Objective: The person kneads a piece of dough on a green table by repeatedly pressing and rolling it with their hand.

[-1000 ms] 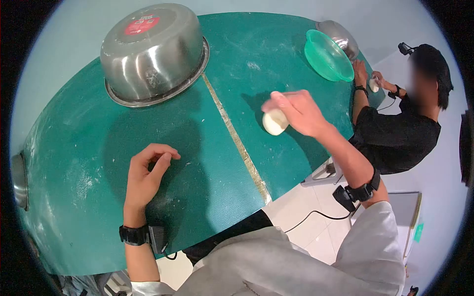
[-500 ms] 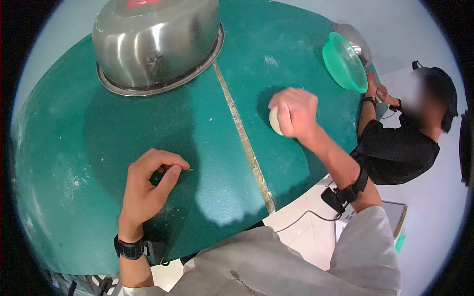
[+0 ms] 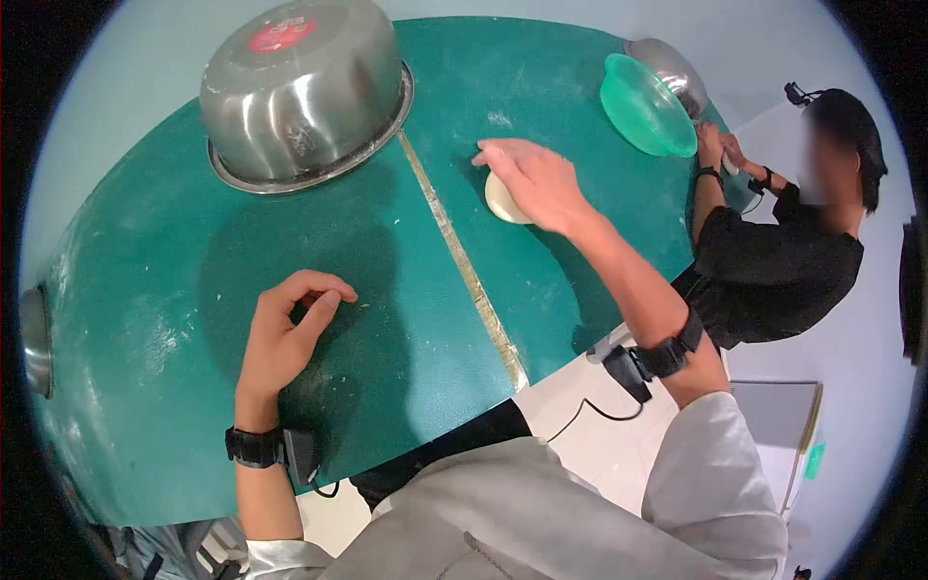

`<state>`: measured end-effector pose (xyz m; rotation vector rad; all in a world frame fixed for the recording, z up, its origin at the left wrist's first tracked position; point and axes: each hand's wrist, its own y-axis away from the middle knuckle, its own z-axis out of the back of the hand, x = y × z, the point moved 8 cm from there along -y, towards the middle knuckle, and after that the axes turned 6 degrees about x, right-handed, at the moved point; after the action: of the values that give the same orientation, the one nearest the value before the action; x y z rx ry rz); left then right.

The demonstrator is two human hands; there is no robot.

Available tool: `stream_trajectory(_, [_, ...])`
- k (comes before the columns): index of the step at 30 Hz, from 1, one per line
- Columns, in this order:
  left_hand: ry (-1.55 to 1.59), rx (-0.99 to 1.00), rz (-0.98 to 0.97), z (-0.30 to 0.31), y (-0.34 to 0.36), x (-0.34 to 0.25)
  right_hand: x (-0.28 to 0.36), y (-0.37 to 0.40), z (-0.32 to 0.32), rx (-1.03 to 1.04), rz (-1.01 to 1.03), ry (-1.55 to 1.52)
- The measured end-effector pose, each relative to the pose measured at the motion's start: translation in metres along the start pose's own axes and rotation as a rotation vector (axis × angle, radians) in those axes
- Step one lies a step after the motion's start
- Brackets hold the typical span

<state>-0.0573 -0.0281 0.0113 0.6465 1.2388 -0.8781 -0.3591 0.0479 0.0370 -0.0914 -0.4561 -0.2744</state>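
My right hand (image 3: pixel 536 184) lies palm down over a pale, rounded piece of dough (image 3: pixel 504 201), with its fingers stretched out to the left. Part of the dough is hidden under the palm; the visible edge looks low and disc-like. My left hand (image 3: pixel 285 329) rests on the green table (image 3: pixel 290 232), left of the metal strip. Its fingers are curled in, with the thumb close to the index fingertip, and nothing shows between them. White crumbs are scattered close to that hand.
An upturned steel basin (image 3: pixel 304 106) stands at the back left. A green plastic bowl (image 3: pixel 648 106) and another metal bowl (image 3: pixel 677 72) are at the far right. Beside them, a co-worker (image 3: pixel 773 251) holds something pale. A metal strip (image 3: pixel 454 246) crosses the table.
My right hand has gone from a fist around the dough to a flat palm on it, and the dough looks flatter. My left hand keeps its curled pose. The camera view has shifted.
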Motion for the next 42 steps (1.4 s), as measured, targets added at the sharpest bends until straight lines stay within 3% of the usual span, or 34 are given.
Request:
stream_trajectory(5, [0.024, 0.003, 0.005, 0.0, 0.0, 0.005, 0.011, 0.051, 0.018, 0.005, 0.11, 0.02])
stream_trajectory(8, [0.019, 0.014, 0.031, -0.002, 0.0, 0.005, 0.005, 0.06, 0.019, -0.071, 0.024, 0.107])
stream_trajectory(10, [0.015, 0.02, 0.049, -0.003, -0.001, 0.005, 0.016, 0.061, 0.016, -0.262, 0.118, 0.244])
stream_trajectory(11, [-0.028, 0.002, 0.029, -0.003, -0.001, 0.0, 0.019, 0.058, 0.009, -0.251, 0.112, 0.24])
stream_trajectory(13, [-0.056, -0.02, 0.022, -0.002, -0.001, -0.002, 0.052, 0.068, 0.014, -0.546, 0.418, 0.379])
stream_trajectory(20, [-0.18, -0.001, -0.048, -0.005, -0.004, -0.012, 0.031, 0.036, -0.008, -0.379, 0.425, 0.331])
stream_trajectory(26, [-0.152, 0.012, 0.007, -0.006, -0.004, -0.01, 0.021, -0.012, 0.003, -0.614, 0.348, 0.414])
stream_trajectory(28, [-0.154, 0.012, 0.025, -0.005, -0.004, -0.008, 0.017, -0.032, 0.003, -0.388, 0.188, 0.236])
stream_trajectory(29, [-0.166, 0.025, 0.011, -0.005, -0.004, -0.007, 0.015, -0.032, -0.001, -0.274, 0.262, 0.223])
stream_trajectory(30, [-0.175, 0.041, -0.004, -0.006, -0.003, -0.006, 0.013, -0.024, 0.008, -0.298, 0.265, 0.224])
stream_trajectory(32, [-0.141, 0.036, -0.024, -0.007, -0.002, -0.001, 0.026, -0.01, 0.002, -0.053, 0.461, 0.304])
stream_trajectory(37, [-0.119, 0.067, 0.031, -0.005, -0.001, -0.003, 0.029, 0.017, 0.03, -0.04, 0.563, 0.168])
stream_trajectory(39, [-0.069, 0.053, 0.014, -0.006, -0.001, -0.001, 0.007, 0.023, 0.047, -0.001, 0.295, -0.403])
stream_trajectory(40, [-0.068, 0.059, 0.009, -0.007, -0.001, -0.001, 0.005, 0.028, 0.049, -0.006, 0.289, -0.399])
stream_trajectory(42, [-0.033, 0.084, 0.037, -0.008, -0.001, 0.004, -0.01, 0.034, 0.03, 0.223, 0.112, -0.978])
